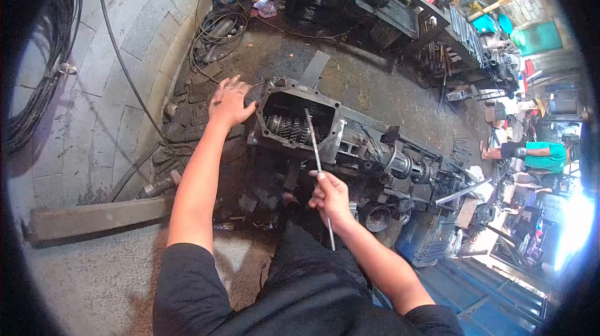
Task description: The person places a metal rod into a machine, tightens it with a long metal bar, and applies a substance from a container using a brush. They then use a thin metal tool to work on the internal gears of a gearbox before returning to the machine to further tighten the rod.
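Black clothing [319,305] nearest, head view, six o'clock. Right hand [331,197], five o'clock: grip closed around metal rod [314,147], far end inside housing [335,126] at twelve o'clock, gears [290,128] within. Left hand [230,107], ten o'clock: fingers spread, grip released, beside housing; contact unclear.

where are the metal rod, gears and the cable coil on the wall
Metal rod [315,147], head view: shaft's upper part
Gears [292,129], head view: toothed faces
Cable coil [55,61], head view: right side of the loops
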The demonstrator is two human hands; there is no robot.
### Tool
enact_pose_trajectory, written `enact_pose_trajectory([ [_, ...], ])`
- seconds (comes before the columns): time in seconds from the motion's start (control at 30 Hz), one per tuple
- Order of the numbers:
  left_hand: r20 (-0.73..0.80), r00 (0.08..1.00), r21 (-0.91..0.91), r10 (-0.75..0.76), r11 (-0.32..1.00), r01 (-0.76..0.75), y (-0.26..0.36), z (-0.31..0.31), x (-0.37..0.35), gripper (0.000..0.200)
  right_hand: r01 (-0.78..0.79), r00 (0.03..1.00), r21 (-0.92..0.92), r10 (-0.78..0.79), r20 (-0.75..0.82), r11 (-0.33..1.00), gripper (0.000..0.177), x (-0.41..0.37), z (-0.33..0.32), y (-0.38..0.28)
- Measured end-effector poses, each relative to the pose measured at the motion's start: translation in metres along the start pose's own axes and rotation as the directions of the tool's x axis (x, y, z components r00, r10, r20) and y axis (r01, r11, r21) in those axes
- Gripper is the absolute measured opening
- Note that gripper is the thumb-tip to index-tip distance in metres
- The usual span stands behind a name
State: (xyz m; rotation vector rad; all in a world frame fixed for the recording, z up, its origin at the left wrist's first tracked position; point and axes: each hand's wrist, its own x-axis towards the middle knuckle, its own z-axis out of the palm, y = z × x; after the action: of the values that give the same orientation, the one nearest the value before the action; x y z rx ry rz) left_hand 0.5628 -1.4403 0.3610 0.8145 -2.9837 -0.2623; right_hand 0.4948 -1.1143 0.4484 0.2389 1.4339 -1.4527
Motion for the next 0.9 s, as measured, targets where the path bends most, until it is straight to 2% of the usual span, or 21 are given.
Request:
enact_pose_trajectory([
  [0.03, -0.095, 0.995, -0.02, 0.007, 1.0, -0.009, -0.001, 0.003, -0.004, 0.049, -0.036, 0.999, 0.059, 0.035, 0.018, 0.998, 0.026, -0.001, 0.006, 0.001],
  [0.07, -0.095, 0.995, -0.02, 0.008, 1.0, -0.01, 0.0, 0.001, -0.008, 0.049, -0.023, 1.0, 0.103, 0.023, 0.002, 0.994, 0.025, 0.005, 0.009, 0.004],
  [0.13, -0.221, 0.974, -0.177, -0.049, 0.984, 0.01, 0.003, -0.005, -0.017, 0.042, 0.036, 0.998, 0.152, -0.029, -0.05, 0.988, 0.023, 0.015, 0.017, 0.018],
  [0.2, -0.24, 0.971, -0.174, -0.025, 0.985, -0.017, 0.004, -0.004, -0.018, 0.041, 0.098, 0.992, 0.225, -0.077, -0.102, 0.969, 0.02, 0.017, 0.031, 0.031],
  [0.3, -0.279, 0.96, -0.202, 0.002, 0.977, -0.061, -0.002, -0.005, -0.01, 0.038, 0.082, 0.986, 0.332, -0.029, -0.163, 0.94, 0.02, 0.023, 0.031, 0.024],
  [0.37, -0.292, 0.957, -0.238, 0.003, 0.968, -0.076, -0.007, -0.005, -0.005, 0.037, 0.078, 0.989, 0.261, -0.042, -0.142, 0.962, 0.022, 0.032, 0.017, 0.021],
  [0.43, -0.286, 0.957, -0.189, 0.04, 0.977, -0.097, -0.013, -0.012, -0.003, 0.034, 0.023, 0.996, 0.004, -0.023, -0.086, 1.0, 0.019, 0.023, 0.002, -0.013],
  [0.5, -0.27, 0.961, -0.171, 0.058, 0.979, -0.107, -0.018, -0.018, -0.001, 0.031, -0.03, 0.999, -0.363, 0.035, 0.007, 0.931, 0.024, 0.022, -0.031, -0.038],
  [0.53, -0.249, 0.967, -0.179, 0.048, 0.979, -0.095, -0.021, -0.019, 0.0, 0.031, 0.107, 0.994, -0.597, -0.1, 0.045, 0.795, 0.025, 0.021, -0.053, -0.047],
  [0.57, -0.228, 0.973, -0.186, 0.036, 0.979, -0.08, -0.024, -0.02, 0.001, 0.031, 0.226, 0.969, -0.782, -0.215, 0.12, 0.582, 0.026, 0.022, -0.074, -0.055],
  [0.6, -0.217, 0.975, -0.198, 0.04, 0.977, -0.084, -0.028, -0.019, 0.003, 0.03, 0.263, 0.925, -0.914, -0.35, 0.148, 0.31, 0.025, 0.017, -0.087, -0.07],
  [0.63, -0.213, 0.976, -0.201, 0.04, 0.976, -0.084, -0.028, -0.018, 0.004, 0.03, 0.244, 0.862, -0.97, -0.462, 0.211, 0.014, 0.023, 0.009, -0.089, -0.087],
  [0.7, -0.167, 0.986, -0.251, -0.01, 0.967, -0.032, -0.028, -0.017, 0.006, 0.031, 0.02, 0.928, -0.97, -0.357, 0.109, -0.244, 0.019, -0.023, -0.053, -0.142],
  [0.73, -0.16, 0.987, -0.251, -0.008, 0.967, -0.033, -0.027, -0.013, 0.007, 0.031, 0.026, 0.904, -0.935, -0.391, 0.173, -0.353, 0.012, -0.025, -0.048, -0.151],
  [0.77, -0.132, 0.991, -0.268, -0.005, 0.963, -0.03, -0.026, -0.009, 0.007, 0.034, 0.158, 0.802, -0.845, -0.433, 0.412, -0.511, 0.011, -0.024, -0.048, -0.157],
  [0.83, -0.101, 0.995, -0.283, 0.003, 0.958, -0.032, -0.025, -0.004, 0.011, 0.036, 0.241, 0.743, -0.747, -0.378, 0.553, -0.619, 0.009, -0.022, -0.037, -0.166],
  [0.87, -0.076, 0.997, -0.231, -0.005, 0.973, -0.013, -0.025, -0.002, 0.012, 0.039, 0.241, 0.745, -0.75, -0.378, 0.549, -0.616, 0.009, -0.021, -0.026, -0.17],
  [0.9, -0.051, 0.999, -0.178, -0.014, 0.984, 0.005, -0.025, -0.001, 0.012, 0.042, 0.271, 0.731, -0.689, -0.322, 0.602, -0.672, 0.008, -0.02, -0.015, -0.173],
])
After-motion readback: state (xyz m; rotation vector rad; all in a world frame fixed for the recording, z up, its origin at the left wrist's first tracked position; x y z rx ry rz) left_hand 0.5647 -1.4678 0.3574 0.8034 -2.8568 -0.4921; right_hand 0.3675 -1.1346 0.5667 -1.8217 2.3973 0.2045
